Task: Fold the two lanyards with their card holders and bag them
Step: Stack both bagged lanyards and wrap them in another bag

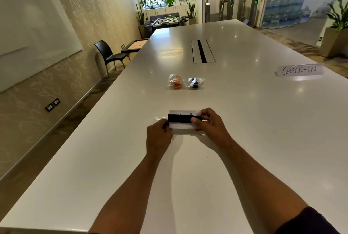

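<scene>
Black lanyard (pixel 183 118), folded, is lying across its card holder (pixel 185 126) as your left hand (pixel 158 133) and right hand (pixel 208 123) are pinching its ends; beyond, two bags (pixel 195 83) are holding bundles on the table (pixel 244 120).

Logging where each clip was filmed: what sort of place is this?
Probably an office reception or common area: a long white table bears a handwritten CHECK-IN sign, access turnstiles stand beyond, and a foosball table sits by the window.
</scene>
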